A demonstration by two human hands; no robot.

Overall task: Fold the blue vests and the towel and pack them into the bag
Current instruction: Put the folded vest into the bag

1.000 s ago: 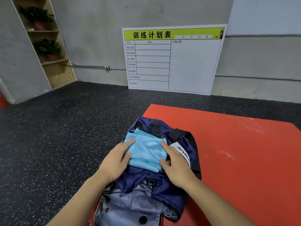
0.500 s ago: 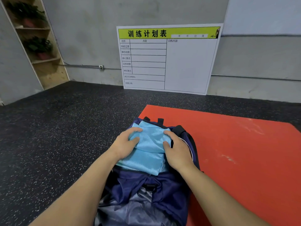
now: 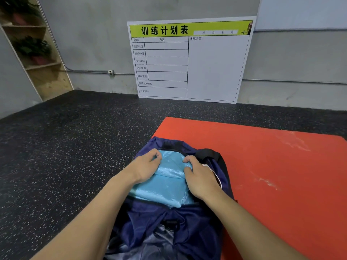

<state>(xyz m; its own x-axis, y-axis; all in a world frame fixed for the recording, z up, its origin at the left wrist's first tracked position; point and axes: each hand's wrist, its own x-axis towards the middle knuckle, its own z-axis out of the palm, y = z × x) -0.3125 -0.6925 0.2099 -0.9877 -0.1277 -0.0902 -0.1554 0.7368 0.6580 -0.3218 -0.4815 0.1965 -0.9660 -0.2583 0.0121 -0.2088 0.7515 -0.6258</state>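
**Seating the folded blue bundle deep in the bag**

The red mat [image 3: 262,166] lies on the speckled floor [image 3: 65,156]; the navy bag [image 3: 187,228] rests across the mat's near left corner, mouth open upward. A folded light-blue vest [image 3: 167,184] sits in that mouth, its near edge showing above the rim. The left hand [image 3: 144,167] and right hand [image 3: 201,177] flank it, fingers curled over its far corners and gripping the cloth. To do this well, I would press both sides down evenly, keeping the fold flat and the rim spread. No towel can be made out.
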